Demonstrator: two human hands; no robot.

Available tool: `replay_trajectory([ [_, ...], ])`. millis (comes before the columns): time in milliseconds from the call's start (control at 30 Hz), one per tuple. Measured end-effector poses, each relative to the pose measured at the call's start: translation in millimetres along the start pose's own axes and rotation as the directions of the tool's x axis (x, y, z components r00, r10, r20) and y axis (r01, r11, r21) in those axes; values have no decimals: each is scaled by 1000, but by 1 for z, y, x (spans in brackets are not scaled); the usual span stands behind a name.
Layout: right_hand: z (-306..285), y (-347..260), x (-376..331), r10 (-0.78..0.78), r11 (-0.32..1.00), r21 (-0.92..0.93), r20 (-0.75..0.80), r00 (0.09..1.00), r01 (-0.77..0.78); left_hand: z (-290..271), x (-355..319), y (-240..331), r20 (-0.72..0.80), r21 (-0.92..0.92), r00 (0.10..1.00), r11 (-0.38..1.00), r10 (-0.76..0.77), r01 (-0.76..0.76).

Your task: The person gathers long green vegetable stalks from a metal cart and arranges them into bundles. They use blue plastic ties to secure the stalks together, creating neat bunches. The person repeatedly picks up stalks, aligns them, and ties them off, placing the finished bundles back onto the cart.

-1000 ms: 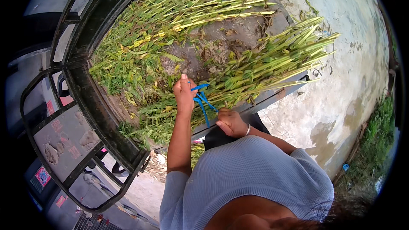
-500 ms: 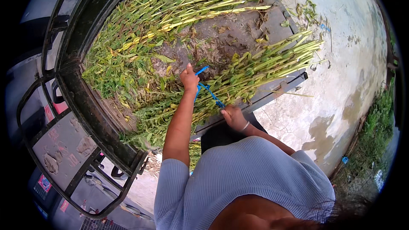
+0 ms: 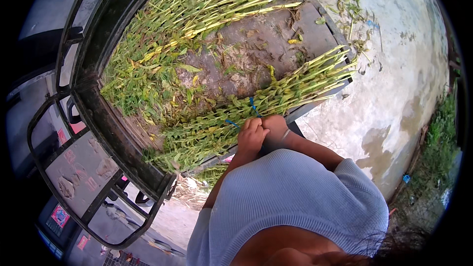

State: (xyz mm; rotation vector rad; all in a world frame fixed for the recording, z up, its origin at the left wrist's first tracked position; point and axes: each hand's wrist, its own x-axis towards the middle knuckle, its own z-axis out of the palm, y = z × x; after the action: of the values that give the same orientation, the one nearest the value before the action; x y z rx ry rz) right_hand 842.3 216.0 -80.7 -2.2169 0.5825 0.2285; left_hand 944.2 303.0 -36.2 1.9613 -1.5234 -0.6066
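A bundle of cut leafy green stalks lies along the near side of a metal cart bed, its bare stem ends pointing right. Blue twine passes round its middle, with two stretches showing on the stalks. My left hand and my right hand are together at the bundle's near side, fingers closed where the twine leads in. The twine's ends are hidden inside my fists. A pale bracelet circles my right wrist.
More leafy stalks spread over the far and left parts of the bed, with dry leaf litter between. A dark metal rail frame stands at the left. Pale concrete floor lies right, then a strip of grass.
My left hand has come down and right to meet my right hand, which has shifted slightly. The twine now lies pulled close round the bundle, and the stem ends sit closer together.
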Motion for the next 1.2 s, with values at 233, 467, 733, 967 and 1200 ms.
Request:
replay_trajectory([
  [233, 21, 13, -7, 115, 985, 156, -230, 966, -80, -7, -14, -25, -139, -347, 955, 916, -263, 201],
  [467, 59, 71, 9, 276, 516, 800, 184, 943, -307, 41, -51, -91, 105, -757, 738, 428, -666, 494],
  [733, -8, 18, 12, 406, 138, 863, 399, 823, -486, 100, -26, -85, 55, -682, 944, 679, -326, 274],
  [967, -9, 35, 27, 477, -278, 741, 659, 582, -611, 82, -15, -57, 20, -96, 996, 991, -90, 92],
  [1200, -22, 31, 36, 468, -260, 746, 653, 596, -613, 98, -16, -66, 39, -174, 939, 923, -342, 343],
])
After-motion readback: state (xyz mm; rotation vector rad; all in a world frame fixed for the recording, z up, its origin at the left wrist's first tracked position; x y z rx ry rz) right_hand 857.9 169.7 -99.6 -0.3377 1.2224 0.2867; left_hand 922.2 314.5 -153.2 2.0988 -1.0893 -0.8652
